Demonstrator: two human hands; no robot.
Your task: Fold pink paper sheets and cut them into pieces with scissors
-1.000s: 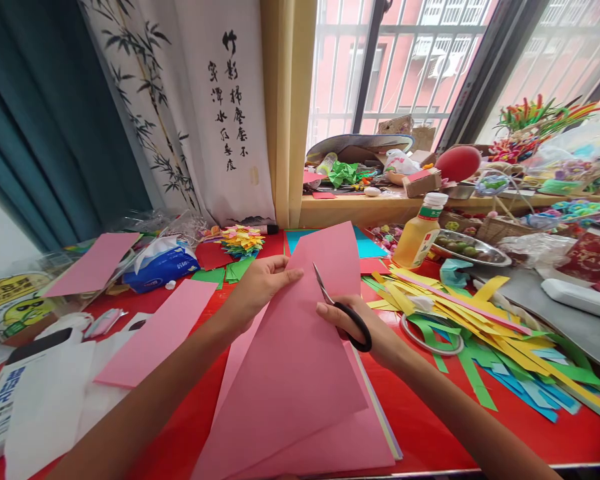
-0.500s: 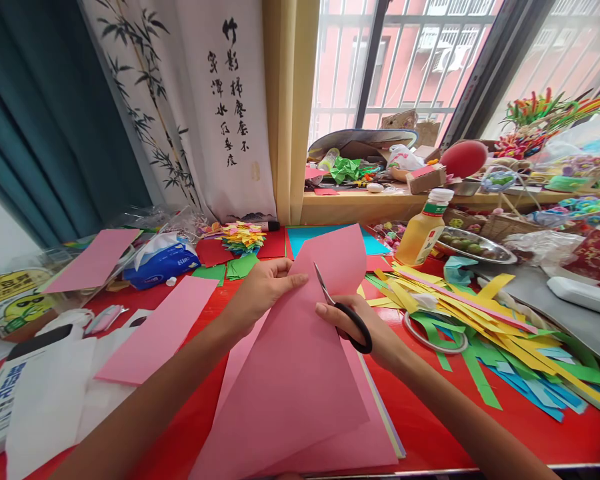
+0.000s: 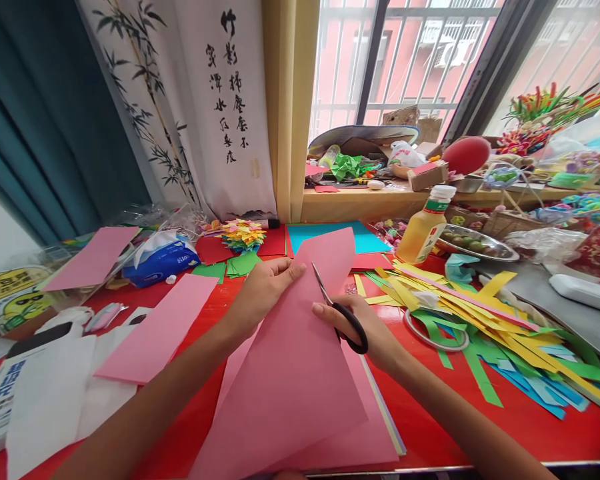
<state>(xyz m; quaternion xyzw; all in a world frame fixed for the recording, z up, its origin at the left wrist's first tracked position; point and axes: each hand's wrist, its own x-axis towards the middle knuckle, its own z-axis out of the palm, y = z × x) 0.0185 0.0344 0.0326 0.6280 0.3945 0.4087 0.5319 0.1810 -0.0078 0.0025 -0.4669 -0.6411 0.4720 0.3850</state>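
Observation:
My left hand (image 3: 266, 290) pinches the upper left edge of a large pink paper sheet (image 3: 295, 387), which is raised and tilted over the table. Black-handled scissors (image 3: 351, 328) are gripped in my right hand (image 3: 373, 330), the thumb on top near the pivot. Their blades lie across the sheet's upper part and point up and away; the lower blade is hidden behind the paper. Beneath the raised sheet rests a stack of pink paper (image 3: 370, 427), with yellow and lilac edges showing on its right side.
Cut paper strips (image 3: 480, 313) in yellow, green and blue heap up at right around a tape-like ring (image 3: 437, 340). A juice bottle (image 3: 427, 223) stands behind them. Pink sheets (image 3: 160, 333) and a blue tissue pack (image 3: 163, 259) lie at left. Blue paper (image 3: 330, 238) is at the back.
The sheet's top part beyond the scissors has narrowed and shifted slightly left. My right hand and the scissors have moved a little left; my left hand keeps its hold.

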